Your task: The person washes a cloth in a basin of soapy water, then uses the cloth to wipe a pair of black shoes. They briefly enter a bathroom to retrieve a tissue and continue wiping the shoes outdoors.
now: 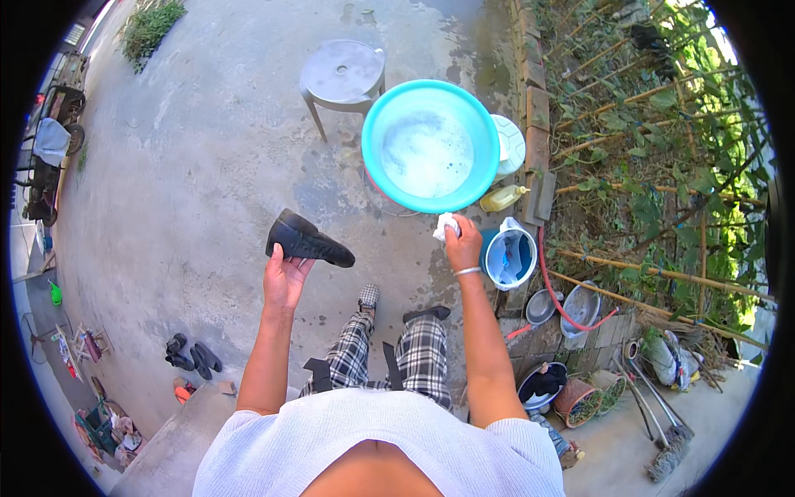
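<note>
My left hand is closed on a black shoe, gripping it from below with the toe pointing right. Crumpled white tissue or cloth is pinched in my right hand, which wears a bracelet at the wrist. Just beyond that hand stands a big turquoise basin with foamy water inside. The shoe and the white wad are well apart from each other.
A grey plastic stool is behind the basin's left side. Right of it are a yellowish bottle, a blue lined bucket and a red hose. Bricks edge the garden bed. Dark shoes lie at lower left.
</note>
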Tool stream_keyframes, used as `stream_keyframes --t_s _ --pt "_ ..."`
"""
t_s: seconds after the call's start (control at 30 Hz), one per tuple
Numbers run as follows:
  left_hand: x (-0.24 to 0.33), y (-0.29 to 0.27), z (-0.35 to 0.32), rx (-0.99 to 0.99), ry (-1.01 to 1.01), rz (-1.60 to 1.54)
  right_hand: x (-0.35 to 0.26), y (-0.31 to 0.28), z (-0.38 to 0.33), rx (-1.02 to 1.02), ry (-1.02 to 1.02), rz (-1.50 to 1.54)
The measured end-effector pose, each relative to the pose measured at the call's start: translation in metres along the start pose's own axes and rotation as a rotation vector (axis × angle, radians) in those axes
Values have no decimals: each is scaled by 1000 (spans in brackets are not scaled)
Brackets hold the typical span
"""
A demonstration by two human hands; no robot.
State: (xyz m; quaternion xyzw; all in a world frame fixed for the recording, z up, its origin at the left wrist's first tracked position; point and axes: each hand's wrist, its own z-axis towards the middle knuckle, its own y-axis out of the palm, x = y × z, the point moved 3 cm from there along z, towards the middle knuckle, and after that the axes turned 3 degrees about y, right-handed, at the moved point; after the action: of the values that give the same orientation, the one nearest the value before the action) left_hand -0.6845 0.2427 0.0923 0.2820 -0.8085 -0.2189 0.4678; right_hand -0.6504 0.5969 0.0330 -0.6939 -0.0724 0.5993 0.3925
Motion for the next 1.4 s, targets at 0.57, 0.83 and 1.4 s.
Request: stream_keyframes --t_s 0.57,0.83,1.4 --pt "65 102 143 131 -128 -72 104 151 161 -309 434 -493" --pt "86 178 190 21 -91 -91 83 117 152 -100 484 -150" --pt "47 349 332 -439 -312 -102 -252 25 352 525 -293 134"
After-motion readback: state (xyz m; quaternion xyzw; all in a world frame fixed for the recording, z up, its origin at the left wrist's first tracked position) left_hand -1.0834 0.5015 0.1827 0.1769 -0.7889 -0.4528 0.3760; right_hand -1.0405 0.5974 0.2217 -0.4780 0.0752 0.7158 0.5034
